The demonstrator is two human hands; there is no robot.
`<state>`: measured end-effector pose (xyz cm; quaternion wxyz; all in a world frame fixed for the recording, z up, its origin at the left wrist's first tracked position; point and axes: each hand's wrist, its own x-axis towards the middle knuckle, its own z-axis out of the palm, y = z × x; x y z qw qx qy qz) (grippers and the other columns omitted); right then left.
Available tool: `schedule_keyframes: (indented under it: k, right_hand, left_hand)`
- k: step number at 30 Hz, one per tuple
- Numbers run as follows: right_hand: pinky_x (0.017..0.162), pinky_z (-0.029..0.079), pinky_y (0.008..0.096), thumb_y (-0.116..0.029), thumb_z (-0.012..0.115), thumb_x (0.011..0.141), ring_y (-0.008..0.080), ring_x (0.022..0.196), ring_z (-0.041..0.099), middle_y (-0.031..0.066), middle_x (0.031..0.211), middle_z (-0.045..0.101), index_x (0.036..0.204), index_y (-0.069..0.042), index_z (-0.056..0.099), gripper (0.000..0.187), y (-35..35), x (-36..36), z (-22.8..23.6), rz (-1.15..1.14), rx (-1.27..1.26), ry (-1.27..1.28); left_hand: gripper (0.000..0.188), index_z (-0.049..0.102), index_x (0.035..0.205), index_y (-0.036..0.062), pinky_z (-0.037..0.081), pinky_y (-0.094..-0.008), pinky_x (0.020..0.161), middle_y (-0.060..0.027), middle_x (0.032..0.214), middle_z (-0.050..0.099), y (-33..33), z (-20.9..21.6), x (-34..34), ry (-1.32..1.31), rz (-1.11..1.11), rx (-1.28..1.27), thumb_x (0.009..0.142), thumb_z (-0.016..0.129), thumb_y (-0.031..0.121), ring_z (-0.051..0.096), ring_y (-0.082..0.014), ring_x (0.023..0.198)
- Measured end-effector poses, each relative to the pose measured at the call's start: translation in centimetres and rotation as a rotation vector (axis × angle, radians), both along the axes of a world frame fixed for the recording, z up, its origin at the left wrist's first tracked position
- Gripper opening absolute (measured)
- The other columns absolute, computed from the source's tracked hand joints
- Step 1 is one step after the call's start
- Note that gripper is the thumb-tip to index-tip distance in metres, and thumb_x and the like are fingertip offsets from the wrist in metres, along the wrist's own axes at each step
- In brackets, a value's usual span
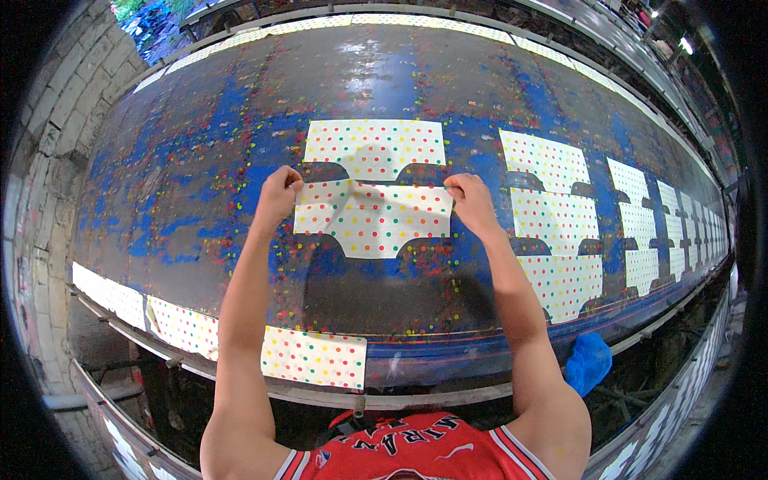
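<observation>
A white cut fabric panel [374, 218] with red, green, yellow and orange dots spans the space between my hands. My left hand [280, 196] pinches its upper left corner, and at the upper right corner my right hand [474, 202] is closed in the same way. Soft creases run through the panel, and its curved, narrower edge points toward me. Just beyond it, a similar dotted panel [374, 146] lies flat, its narrow end meeting the held one's top edge. Whether the held panel touches the table all over, I cannot tell.
The long dark table [184, 176] is smeared with blue and specks of paint. Columns of dotted panels [554, 216] stretch away to the right. Rectangular dotted pieces [314, 358] line the near left edge. A blue plastic bag [588, 364] hangs at the near right edge.
</observation>
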<state>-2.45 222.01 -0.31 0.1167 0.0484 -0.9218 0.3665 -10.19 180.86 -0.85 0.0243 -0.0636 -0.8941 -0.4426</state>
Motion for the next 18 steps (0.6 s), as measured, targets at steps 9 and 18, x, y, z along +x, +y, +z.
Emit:
schedule_keyframes:
  k: [9, 18]
  right_hand:
    - [0.082, 0.047, 0.0437, -0.003, 0.062, 0.087, 0.0329, 0.087, 0.060, 0.0123, 0.089, 0.066, 0.092, -0.003, 0.066, 0.007, 1.5, -6.0, 0.6, -0.059, 0.003, 0.149]
    - [0.084, 0.047, 0.0450, -0.010, 0.063, 0.087, 0.0344, 0.088, 0.063, 0.0151, 0.086, 0.068, 0.089, -0.003, 0.068, 0.008, 2.5, -17.0, -3.9, -0.130, 0.089, 0.097]
  left_hand:
    - [0.016, 0.067, 0.102, -0.0017, 0.051, -0.0352, 0.075, -0.0134, 0.089, 0.071, 0.2, 0.6, -7.0, 0.123, 0.094, 0.053, 0.089, 0.066, 0.008, 0.067, -0.0216, 0.083]
    - [0.013, 0.067, 0.097, 0.0028, 0.051, -0.0472, 0.079, -0.0198, 0.092, 0.070, 2.9, -6.1, -17.5, 0.249, 0.128, -0.245, 0.090, 0.063, 0.013, 0.066, -0.0382, 0.089]
